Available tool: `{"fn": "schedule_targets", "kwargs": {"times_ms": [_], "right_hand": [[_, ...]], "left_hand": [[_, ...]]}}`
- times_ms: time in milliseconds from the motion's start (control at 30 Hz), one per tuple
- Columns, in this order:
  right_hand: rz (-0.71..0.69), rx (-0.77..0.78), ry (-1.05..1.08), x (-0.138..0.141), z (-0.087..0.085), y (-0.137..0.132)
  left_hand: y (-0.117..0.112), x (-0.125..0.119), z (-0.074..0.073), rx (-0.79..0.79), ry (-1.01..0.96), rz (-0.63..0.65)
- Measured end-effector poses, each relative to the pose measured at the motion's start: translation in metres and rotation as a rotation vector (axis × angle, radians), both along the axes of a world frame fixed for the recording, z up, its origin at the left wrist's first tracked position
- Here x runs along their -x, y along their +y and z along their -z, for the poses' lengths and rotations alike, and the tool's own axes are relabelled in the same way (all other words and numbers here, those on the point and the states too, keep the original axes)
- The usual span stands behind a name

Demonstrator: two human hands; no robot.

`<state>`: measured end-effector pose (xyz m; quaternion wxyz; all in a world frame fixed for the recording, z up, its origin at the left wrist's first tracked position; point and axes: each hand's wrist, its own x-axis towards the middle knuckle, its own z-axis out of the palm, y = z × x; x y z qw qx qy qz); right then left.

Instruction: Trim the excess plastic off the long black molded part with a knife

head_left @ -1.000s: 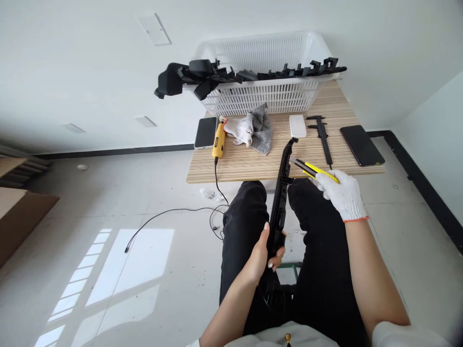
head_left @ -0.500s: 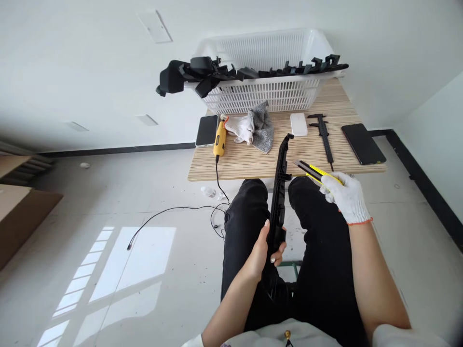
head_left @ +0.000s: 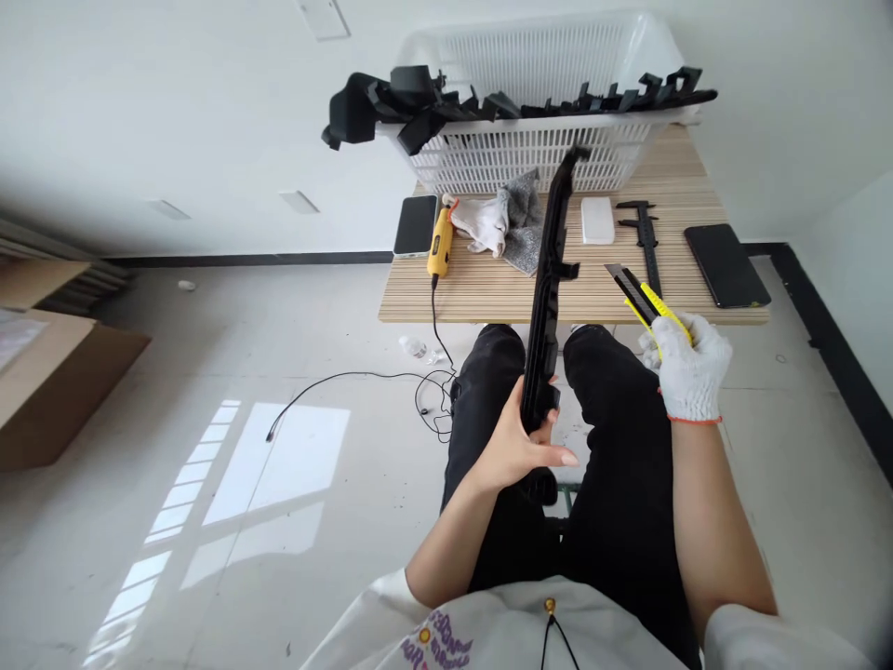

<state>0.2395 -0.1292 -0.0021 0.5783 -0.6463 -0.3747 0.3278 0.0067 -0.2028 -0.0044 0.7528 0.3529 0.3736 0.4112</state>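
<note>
My bare left hand grips a long black plastic part near its lower end. The part stands nearly upright over my lap, and its hooked top overlaps the basket's front in view. Small tabs stick out along its right side. In a white knit glove, my right hand holds a yellow and black utility knife. The blade is out and points up and left, apart from the black part. Some of my left fingers are hidden behind the part.
On the wooden table lie a yellow corded tool, crumpled gloves, a caliper, a white case and two phones, one black. A white basket behind bears more black plastic parts. A cable trails across the floor.
The black part has risen and come closer to my face. My left thumb now reaches across to the right. The knife has shifted right, and the view has tilted down slightly.
</note>
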Motion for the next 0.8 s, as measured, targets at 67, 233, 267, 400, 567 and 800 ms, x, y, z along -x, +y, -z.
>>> {"fn": "schedule_targets", "kwargs": {"times_ms": [67,233,267,400,567,800], "right_hand": [[-0.008,-0.040,-0.041,0.005,-0.003,-0.002],[0.052,-0.088,0.009,0.010,-0.008,-0.009],[0.066,-0.117,0.069,0.012,-0.009,-0.012],[0.059,-0.207,0.278,0.029,-0.021,-0.035],[-0.126,-0.209,0.363,0.050,-0.038,-0.064],[-0.210,-0.268,0.341,0.060,-0.058,-0.065]], "left_hand": [[0.008,0.000,-0.017,-0.135,0.097,-0.006],[0.031,0.004,-0.048,-0.538,0.394,-0.176],[0.033,0.005,-0.052,-0.607,0.443,-0.206],[0.033,0.005,-0.064,-0.809,0.553,-0.260],[0.022,0.009,-0.077,-0.945,0.521,-0.242],[0.022,0.030,-0.069,-0.961,0.483,-0.089]]}}
